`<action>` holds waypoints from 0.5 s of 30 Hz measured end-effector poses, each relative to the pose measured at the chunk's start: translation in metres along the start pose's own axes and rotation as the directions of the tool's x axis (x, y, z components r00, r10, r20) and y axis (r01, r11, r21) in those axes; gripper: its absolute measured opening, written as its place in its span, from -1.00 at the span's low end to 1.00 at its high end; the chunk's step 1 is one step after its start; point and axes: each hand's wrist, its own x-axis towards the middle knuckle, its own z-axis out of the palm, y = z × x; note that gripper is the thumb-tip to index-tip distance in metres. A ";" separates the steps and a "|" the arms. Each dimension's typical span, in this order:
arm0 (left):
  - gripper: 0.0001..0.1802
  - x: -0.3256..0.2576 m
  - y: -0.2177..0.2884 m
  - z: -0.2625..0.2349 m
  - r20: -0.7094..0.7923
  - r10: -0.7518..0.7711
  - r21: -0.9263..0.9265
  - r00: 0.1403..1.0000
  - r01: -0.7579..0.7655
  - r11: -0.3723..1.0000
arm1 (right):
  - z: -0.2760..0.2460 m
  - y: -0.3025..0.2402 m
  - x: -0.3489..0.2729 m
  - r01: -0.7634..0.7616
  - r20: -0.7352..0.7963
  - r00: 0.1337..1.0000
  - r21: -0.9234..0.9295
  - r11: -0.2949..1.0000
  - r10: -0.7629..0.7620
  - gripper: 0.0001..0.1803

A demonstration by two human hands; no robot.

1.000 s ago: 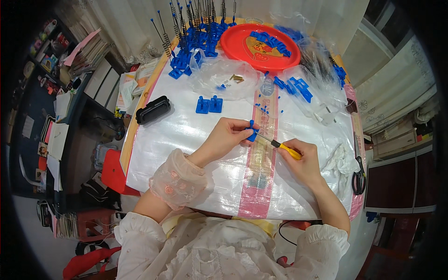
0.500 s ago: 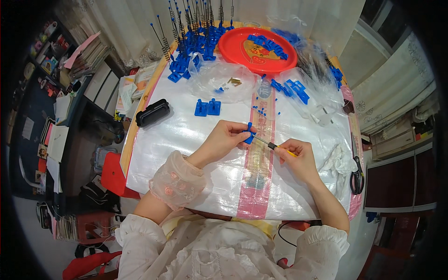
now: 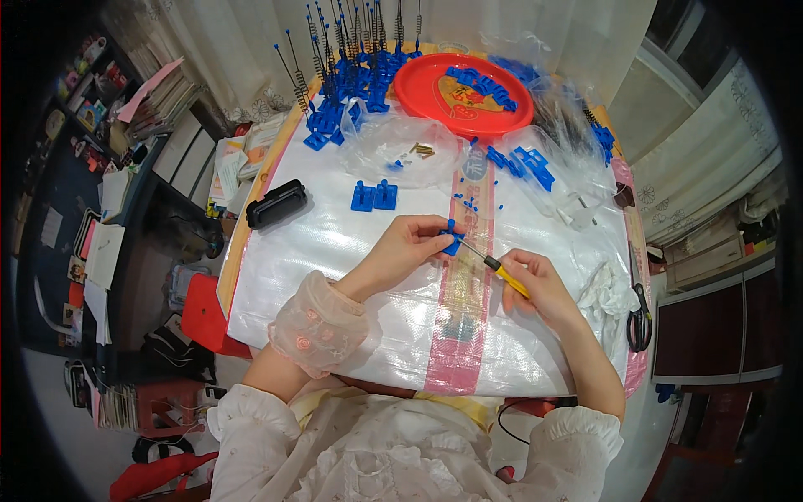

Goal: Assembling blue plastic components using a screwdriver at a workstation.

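Note:
My left hand (image 3: 411, 247) pinches a small blue plastic part (image 3: 452, 243) above the white woven table cover (image 3: 335, 251). My right hand (image 3: 535, 280) grips a screwdriver with a yellow handle (image 3: 506, 274); its metal tip reaches up-left and touches the blue part. Two more blue parts (image 3: 374, 197) lie side by side just beyond my left hand. Tiny blue pieces (image 3: 467, 201) are scattered past the held part.
A red round tray (image 3: 418, 88) with blue parts sits at the far edge, beside a cluster of blue parts with springs and thin rods (image 3: 351, 75). Clear plastic bags (image 3: 401, 146) lie mid-table. A black case (image 3: 276, 203) lies left, scissors (image 3: 640, 316) at the right edge.
Both hands stay together at the blue part; the screwdriver has shifted slightly, its tip still on the part. The view has tilted a little.

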 end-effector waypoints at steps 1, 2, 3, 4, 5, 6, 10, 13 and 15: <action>-0.69 -0.001 0.001 0.001 0.013 -0.006 0.023 1.000 0.006 1.000 | 0.007 0.001 0.000 0.089 -0.068 0.993 -0.078 0.993 -0.094 -0.81; -0.69 -0.001 0.001 0.001 0.027 -0.013 0.046 1.000 0.012 0.999 | 0.014 0.002 -0.001 0.170 -0.129 0.973 -0.160 0.972 -0.191 -0.82; -0.68 -0.001 0.001 0.001 0.015 0.004 0.033 1.000 -0.005 0.999 | 0.017 0.002 -0.002 0.236 -0.143 0.948 -0.285 0.929 -0.285 -0.82; -0.68 -0.001 0.001 0.001 0.004 0.022 0.019 1.000 -0.022 1.000 | 0.021 0.001 -0.004 0.292 -0.145 0.915 -0.406 0.866 -0.376 -0.80; -0.67 -0.001 0.000 0.001 -0.007 0.040 0.005 0.999 -0.039 0.999 | 0.022 0.001 -0.005 0.336 -0.135 0.875 -0.521 0.784 -0.465 -0.78; -0.67 -0.001 0.000 0.002 -0.004 0.022 -0.008 1.000 -0.022 1.000 | 0.019 0.005 -0.004 0.387 -0.082 0.817 -0.656 0.648 -0.570 -0.76; -0.66 -0.002 0.001 0.004 0.003 -0.032 -0.008 0.999 0.032 0.999 | 0.015 0.017 -0.003 0.438 0.080 0.667 -0.847 0.302 -0.741 -0.73; -0.68 -0.004 0.000 0.003 0.001 -0.056 0.057 0.998 0.056 0.997 | 0.016 0.018 -0.004 0.450 0.045 0.681 -0.813 0.370 -0.731 -0.76; -0.68 -0.003 -0.002 0.001 -0.003 -0.056 0.081 0.998 0.056 0.995 | 0.016 0.016 -0.004 0.445 0.001 0.709 -0.777 0.445 -0.705 -0.77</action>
